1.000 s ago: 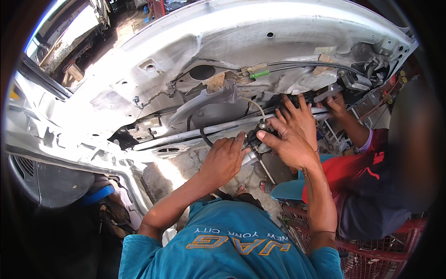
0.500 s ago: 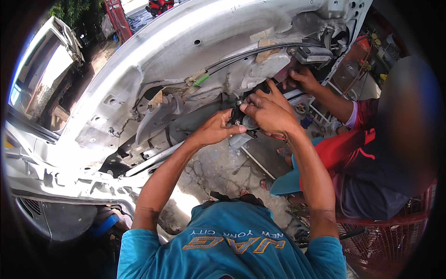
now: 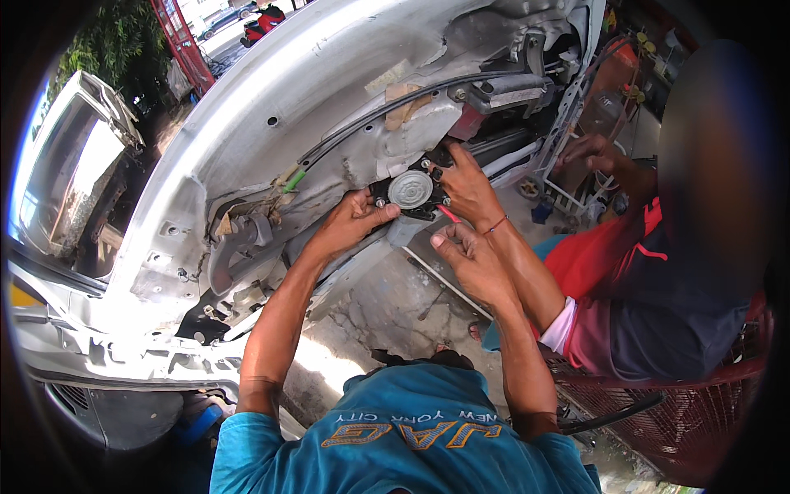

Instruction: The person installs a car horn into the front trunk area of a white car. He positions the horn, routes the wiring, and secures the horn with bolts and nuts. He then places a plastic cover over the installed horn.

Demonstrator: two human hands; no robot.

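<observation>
In the middle, a round grey ribbed disc (image 3: 411, 190) sits in a black housing (image 3: 421, 214) with small screws or studs at its edges. My left hand (image 3: 350, 221) grips the left side of this housing, thumb in front and fingers partly hidden behind. My right hand (image 3: 473, 259) is just below and right of it, apart from the housing, fingers curled in toward the thumb; whatever they hold is hidden. A thin red piece (image 3: 448, 214) shows between the housing and my right hand. A co-worker's hand (image 3: 467, 185) reaches the housing's right side.
The large white car body panel (image 3: 247, 156) arches behind my hands, with black cables (image 3: 387, 107) and a green connector (image 3: 294, 181) along it. At right is the co-worker in a red and dark shirt (image 3: 650, 288), near a red mesh chair (image 3: 658, 424). A grey rod (image 3: 444, 280) slants over cracked concrete.
My right hand has come off the housing, down and right. The co-worker's hand now reaches the housing's right side. The disc has turned to face me, and the view has shifted.
</observation>
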